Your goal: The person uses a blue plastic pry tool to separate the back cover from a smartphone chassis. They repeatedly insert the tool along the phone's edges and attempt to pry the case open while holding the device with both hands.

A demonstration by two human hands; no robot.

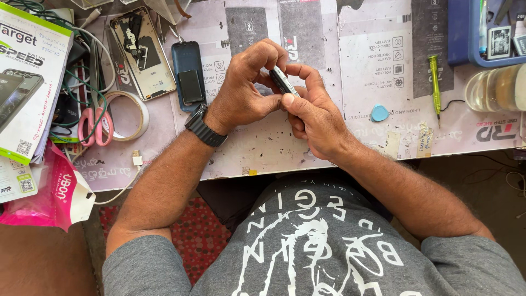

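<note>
A small dark phone (pixel 282 80) with a silver edge is held edge-up between both hands above the worktable (pixel 307 33). My left hand (pixel 245 87), with a black watch on its wrist, curls over the phone's upper end. My right hand (pixel 312 112) grips the lower end, thumb pressed on its edge. Most of the phone is hidden by the fingers.
A blue keypad phone back (pixel 188 74) and an opened phone frame (pixel 141 52) lie at the left. Pink-handled scissors (pixel 94 118), a tape roll (pixel 127 114), cables and packaging crowd the far left. A green screwdriver (pixel 435 87), blue pick (pixel 379 113), clear jar (pixel 496 87) and blue tray (pixel 466 33) are at the right.
</note>
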